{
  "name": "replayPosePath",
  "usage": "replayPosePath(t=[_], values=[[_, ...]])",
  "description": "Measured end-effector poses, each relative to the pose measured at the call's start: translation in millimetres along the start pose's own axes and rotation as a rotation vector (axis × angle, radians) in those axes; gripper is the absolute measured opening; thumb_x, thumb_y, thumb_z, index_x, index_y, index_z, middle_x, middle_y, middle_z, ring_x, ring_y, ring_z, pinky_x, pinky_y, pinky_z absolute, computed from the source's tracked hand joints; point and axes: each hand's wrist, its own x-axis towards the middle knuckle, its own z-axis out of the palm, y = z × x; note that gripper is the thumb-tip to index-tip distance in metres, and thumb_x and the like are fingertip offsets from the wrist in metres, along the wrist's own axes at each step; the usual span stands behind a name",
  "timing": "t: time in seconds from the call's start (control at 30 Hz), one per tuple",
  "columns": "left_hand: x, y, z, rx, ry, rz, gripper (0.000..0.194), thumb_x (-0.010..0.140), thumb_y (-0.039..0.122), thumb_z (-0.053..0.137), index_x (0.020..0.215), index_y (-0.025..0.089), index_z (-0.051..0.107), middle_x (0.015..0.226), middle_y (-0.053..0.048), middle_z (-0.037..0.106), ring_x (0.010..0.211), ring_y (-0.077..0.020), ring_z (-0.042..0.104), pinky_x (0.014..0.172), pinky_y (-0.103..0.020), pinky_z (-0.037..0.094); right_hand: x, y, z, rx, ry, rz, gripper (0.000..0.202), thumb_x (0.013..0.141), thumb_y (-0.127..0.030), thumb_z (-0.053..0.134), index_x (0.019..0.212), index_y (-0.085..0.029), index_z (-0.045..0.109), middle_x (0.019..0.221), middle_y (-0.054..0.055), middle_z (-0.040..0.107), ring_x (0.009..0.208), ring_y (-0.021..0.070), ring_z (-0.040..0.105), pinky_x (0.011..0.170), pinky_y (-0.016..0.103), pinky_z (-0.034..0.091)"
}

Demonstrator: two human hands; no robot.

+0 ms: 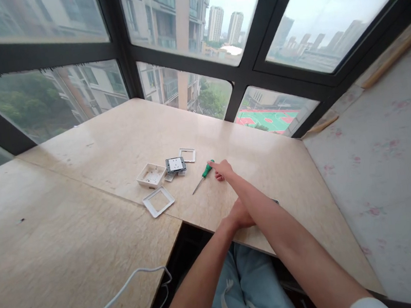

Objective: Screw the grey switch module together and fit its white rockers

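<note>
My right hand (223,169) is at the green handle of a screwdriver (207,169), the index finger against its end and the other fingers curled below. The metal shaft points toward me and to the left, its tip at or near the tabletop. Beneath my right forearm, my left hand (240,214) is near the table's front edge, its fingers hidden. A small dark edge of some object (275,201) peeks out beyond that forearm; what it is cannot be made out. Left of the screwdriver lie a wall socket (176,165), a white mounting box (143,181) and a white frame (170,206).
A second white frame (194,155) lies behind the socket. A white cable (117,295) runs over the near left of the stone-look tabletop (67,207) and into a dark gap. Dark-framed windows (188,58) border the back; a flowered wall (383,164) stands at right.
</note>
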Motion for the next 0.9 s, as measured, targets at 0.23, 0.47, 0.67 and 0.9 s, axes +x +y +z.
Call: replayPosePath(t=[0.23, 0.47, 0.67, 0.9], values=[[-3, -17, 8.0, -0.121, -0.010, 0.050, 0.066, 0.091, 0.039, 0.060, 0.148, 0.012, 0.043, 0.153, -0.016, 0.047, 0.143, -0.0285, 0.045, 0.123, -0.036, 0.034, 11, -9, 17, 0.021, 0.098, -0.039, 0.047, 0.072, -0.026, 0.085, 0.107, -0.012, 0.056, 0.084, 0.009, 0.068, 0.054, 0.0123, 0.059, 0.041, 0.020, 0.043], [0, -5, 1.9, -0.168, -0.012, 0.008, 0.053, 0.094, 0.036, 0.057, 0.141, 0.012, 0.051, 0.149, -0.015, 0.052, 0.139, -0.0282, 0.049, 0.121, -0.041, 0.037, 14, 8, 11, 0.379, -0.058, -0.037, 0.016, 0.091, -0.022, 0.070, 0.085, -0.010, 0.060, 0.069, -0.002, 0.062, 0.056, 0.0084, 0.059, 0.056, 0.021, 0.053], [4, 8, -5.4, -0.127, -0.039, -0.011, 0.041, 0.093, 0.032, 0.057, 0.128, 0.011, 0.063, 0.144, -0.015, 0.056, 0.138, -0.0333, 0.049, 0.124, -0.042, 0.033, 7, 18, -5, 0.698, -0.147, -0.035, 0.014, 0.099, -0.016, 0.056, 0.086, -0.011, 0.060, 0.072, 0.000, 0.064, 0.063, 0.0092, 0.063, 0.066, 0.023, 0.054], [3, 12, -5.9, -0.066, -0.036, -0.024, 0.042, 0.093, 0.035, 0.059, 0.129, 0.014, 0.063, 0.146, -0.014, 0.055, 0.137, -0.0339, 0.049, 0.121, -0.044, 0.036, 3, 19, -8, 0.835, -0.190, 0.042, 0.015, 0.097, -0.012, 0.055, 0.083, -0.011, 0.058, 0.072, 0.000, 0.062, 0.062, 0.0096, 0.060, 0.064, 0.023, 0.052]])
